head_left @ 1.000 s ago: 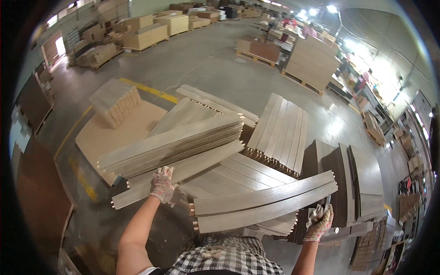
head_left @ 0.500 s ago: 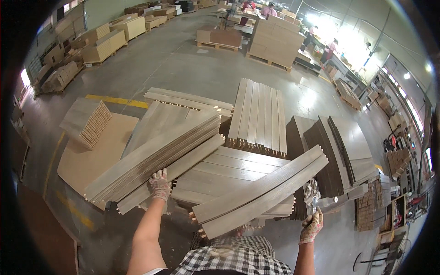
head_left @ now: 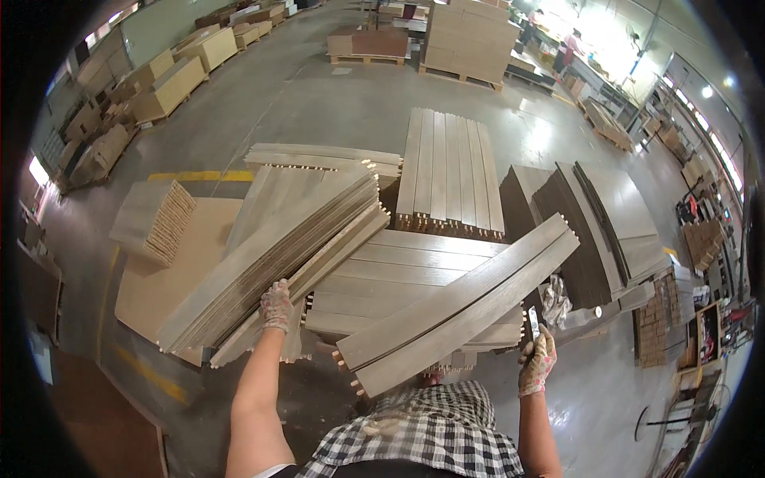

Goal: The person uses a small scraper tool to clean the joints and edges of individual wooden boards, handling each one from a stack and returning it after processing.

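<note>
My left hand [head_left: 276,305], in a patterned work glove, is closed on the near edge of a grey-brown wooden board [head_left: 339,248]. That board is tipped up on its edge against the slanting stack of long boards [head_left: 271,259], which has pale dowel pegs at its ends. My right hand [head_left: 538,362], gloved alike, grips a slim tool with a flat silver end [head_left: 534,320]; its kind is unclear. Between the hands, two boards [head_left: 462,307] lie side by side, slanted across a pile of flat boards [head_left: 398,267]. Crumpled clear plastic [head_left: 555,299] lies just beyond the tool.
More pegged boards stand in a pile [head_left: 450,171] ahead, with dark-sided panels [head_left: 590,239] at right. A board block [head_left: 153,219] sits on a brown sheet [head_left: 203,255] at left. Pallets of cartons [head_left: 466,40] and a person [head_left: 571,48] are far off.
The board under my left hand has turned from lying flat to standing on its edge. My right hand has drawn the tool away from the crumpled plastic. The whole view has shifted slightly.
</note>
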Motion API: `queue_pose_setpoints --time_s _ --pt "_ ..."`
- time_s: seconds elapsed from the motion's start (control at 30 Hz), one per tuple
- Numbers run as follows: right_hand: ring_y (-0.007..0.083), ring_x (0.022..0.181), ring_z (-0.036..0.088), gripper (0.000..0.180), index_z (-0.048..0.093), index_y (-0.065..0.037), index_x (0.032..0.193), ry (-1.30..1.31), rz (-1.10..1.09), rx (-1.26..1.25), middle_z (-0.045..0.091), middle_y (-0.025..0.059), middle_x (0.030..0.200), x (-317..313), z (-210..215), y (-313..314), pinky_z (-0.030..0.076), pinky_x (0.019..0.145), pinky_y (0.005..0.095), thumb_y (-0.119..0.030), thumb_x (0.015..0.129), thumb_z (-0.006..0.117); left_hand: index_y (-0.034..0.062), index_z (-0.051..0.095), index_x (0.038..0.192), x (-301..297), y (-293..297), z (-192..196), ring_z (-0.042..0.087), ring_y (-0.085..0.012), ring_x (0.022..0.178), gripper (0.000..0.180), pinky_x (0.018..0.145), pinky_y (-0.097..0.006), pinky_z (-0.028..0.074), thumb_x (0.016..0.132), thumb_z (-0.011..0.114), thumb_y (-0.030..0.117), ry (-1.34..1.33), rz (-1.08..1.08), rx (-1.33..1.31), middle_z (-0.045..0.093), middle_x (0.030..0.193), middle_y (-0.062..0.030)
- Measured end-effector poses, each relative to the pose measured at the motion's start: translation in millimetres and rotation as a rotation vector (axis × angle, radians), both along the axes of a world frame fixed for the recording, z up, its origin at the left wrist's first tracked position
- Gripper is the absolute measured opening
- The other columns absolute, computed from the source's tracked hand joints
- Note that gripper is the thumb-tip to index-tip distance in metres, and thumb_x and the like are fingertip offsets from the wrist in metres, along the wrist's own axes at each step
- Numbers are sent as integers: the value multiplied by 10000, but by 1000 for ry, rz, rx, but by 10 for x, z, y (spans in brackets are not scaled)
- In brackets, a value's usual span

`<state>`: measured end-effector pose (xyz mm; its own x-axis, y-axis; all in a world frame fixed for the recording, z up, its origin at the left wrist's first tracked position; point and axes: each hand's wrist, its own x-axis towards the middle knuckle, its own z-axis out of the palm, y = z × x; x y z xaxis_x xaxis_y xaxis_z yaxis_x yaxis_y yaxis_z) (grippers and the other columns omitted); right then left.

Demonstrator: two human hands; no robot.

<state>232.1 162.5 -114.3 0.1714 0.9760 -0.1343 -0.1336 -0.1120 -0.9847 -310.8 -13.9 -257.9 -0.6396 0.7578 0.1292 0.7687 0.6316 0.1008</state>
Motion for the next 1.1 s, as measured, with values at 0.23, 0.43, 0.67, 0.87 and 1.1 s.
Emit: queue_pose_setpoints --time_s 0.23,0.43,0.67,0.87,1.1 --pt "47 474 397 292 567 -76 1199 15 -25 -84 421 -50 608 25 -80 -81 339 388 199 -250 967 531 135 451 1361 -33 7 170 608 -334 937 543 778 -429 510 834 510 16 -124 -161 -21 587 1049 -164" --pt "56 448 386 287 569 -77 1194 5 -21 -94 449 -29 578 71 -170 -121 337 390 200 -239 959 533 105 336 1438 147 17 4 544 -261 1081 628 874 -414 462 849 553 105 250 -130 -84 508 1235 -93" --pt "58 480 426 293 565 -36 1192 -33 24 -79 483 -18 620 42 -205 -148 356 400 200 -218 966 521 77 305 1443 260 220 -58 434 -263 1192 967 928 -443 420 668 783 401 207 -52 -143 409 1327 -79" --pt "65 445 410 325 551 -54 1219 -55 56 -63 488 -15 607 -40 -163 -181 352 394 199 -253 963 533 164 262 1475 85 139 -265 453 -293 1180 823 948 -459 422 791 697 307 123 19 -264 423 1318 -113" --pt "82 511 524 302 567 -63 1153 -40 149 -82 605 25 709 -40 11 -39 394 437 214 -298 965 543 101 533 1261 182 116 102 541 -327 1043 500 869 -444 459 813 668 277 20 -48 77 559 1105 -134"
